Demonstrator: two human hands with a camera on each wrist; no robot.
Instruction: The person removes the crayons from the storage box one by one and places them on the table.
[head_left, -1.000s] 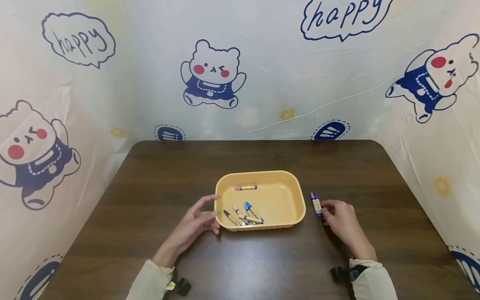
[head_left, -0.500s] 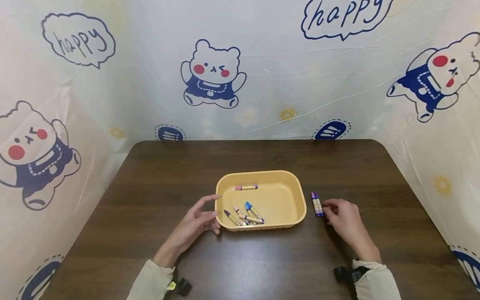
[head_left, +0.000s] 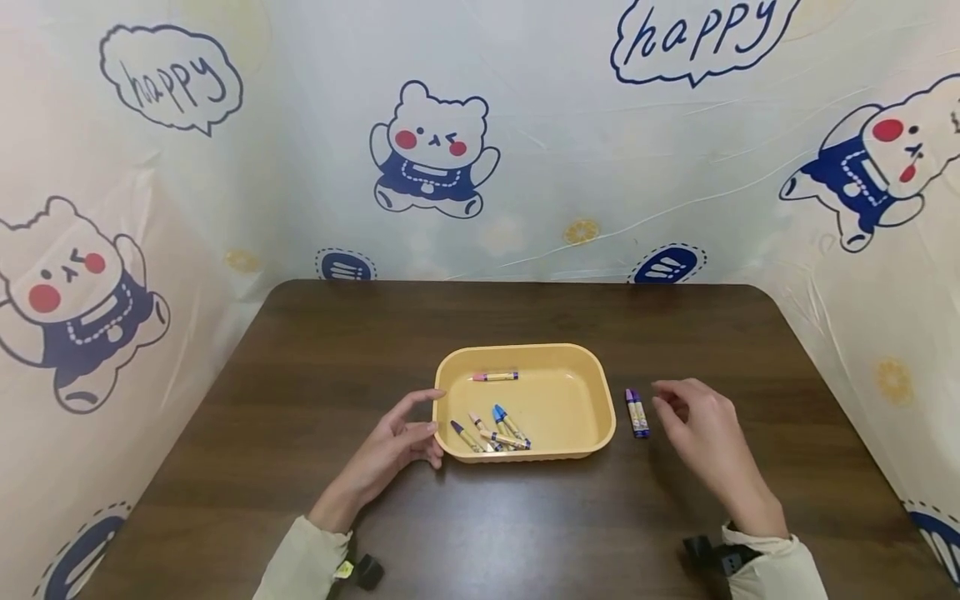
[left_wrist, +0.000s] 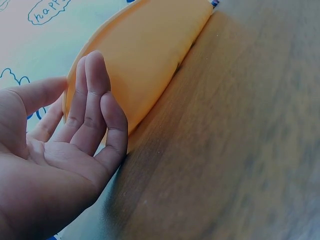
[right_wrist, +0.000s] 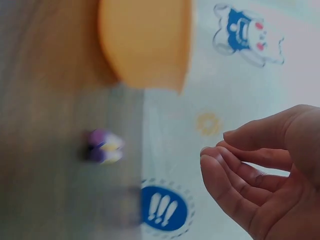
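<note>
My left hand (head_left: 397, 442) holds the left end of a yellow plastic tray (head_left: 577, 450), its fingertips at the rim. In the left wrist view, several fingers (left_wrist: 90, 95) lie along the tray's outer wall. Two purple crayons (head_left: 637, 414) lie side by side on the table, right of the tray. Just right of them, my right hand (head_left: 705, 425) has its thumb and fingers loosely curled, with nothing between them. In the right wrist view the crayons (right_wrist: 105, 146) stand apart from the fingertips. A pink crayon (head_left: 495, 377) lies toward the back inside the tray.
At the tray's front left, several crayons (head_left: 504, 440) lie in a loose heap, blue, dark and pale ones among them. The brown wooden table (head_left: 525, 525) meets a printed curtain (head_left: 540, 167) at the back and sides.
My right hand has drawn away from the two purple crayons, toward the right, leaving a gap. The crayons stay on the table. My left hand keeps its place at the tray.
</note>
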